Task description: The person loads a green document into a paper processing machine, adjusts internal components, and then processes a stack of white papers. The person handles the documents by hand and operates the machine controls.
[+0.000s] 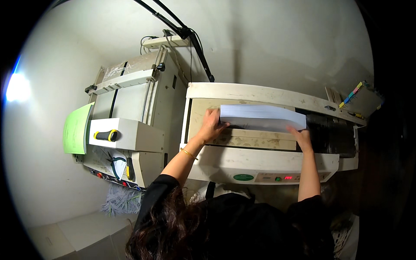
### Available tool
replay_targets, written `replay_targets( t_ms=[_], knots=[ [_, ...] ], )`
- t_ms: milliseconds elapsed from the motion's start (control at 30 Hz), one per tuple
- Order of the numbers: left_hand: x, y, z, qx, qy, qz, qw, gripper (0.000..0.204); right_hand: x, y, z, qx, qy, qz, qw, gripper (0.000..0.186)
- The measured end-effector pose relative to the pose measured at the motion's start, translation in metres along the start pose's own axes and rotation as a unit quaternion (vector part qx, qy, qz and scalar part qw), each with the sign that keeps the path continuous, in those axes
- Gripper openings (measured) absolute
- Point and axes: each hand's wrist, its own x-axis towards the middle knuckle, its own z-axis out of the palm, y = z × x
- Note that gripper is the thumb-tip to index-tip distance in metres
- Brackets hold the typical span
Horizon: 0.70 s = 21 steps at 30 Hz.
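A white stack of paper [262,113] stands on its long edge, slightly bowed, over the beige bed [260,142] of a long cream machine [221,158]. My left hand [211,126] grips its left end, thumb stretched along the lower edge. At the other end my right hand [302,138] holds the lower right corner, the thumb on the near face and the other fingers hidden behind. How thick the stack is cannot be made out. A dark gap shows beneath it near my left thumb.
Left of the long machine stands a second cream machine [147,136]. On it lie a yellow-black utility knife [106,135], pliers [116,167] and a green booklet [77,130]. Dark rollers [331,134] sit right of the bed. A black jointed arm [197,45] hangs above; paper shreds [123,200] lie below.
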Motion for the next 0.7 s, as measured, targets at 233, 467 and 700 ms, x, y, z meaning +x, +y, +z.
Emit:
replay_targets(
  t_ms=[233, 467, 700],
  knots=[
    [-0.006, -0.011, 0.022, 0.046, 0.048, -0.004, 0.998, 0.061, -0.015, -0.008, 0.017, -0.162, 0.016, -0.046, 0.986, 0.042],
    [-0.003, -0.024, 0.014, 0.027, 0.014, -0.019, 0.999, 0.056, -0.011, 0.009, 0.012, -0.202, 0.014, -0.068, 0.977, 0.040],
    [-0.004, -0.034, 0.012, 0.033, 0.012, 0.010, 0.999, 0.058, -0.016, 0.014, 0.024, -0.191, 0.104, -0.128, 0.968, 0.038]
  ],
)
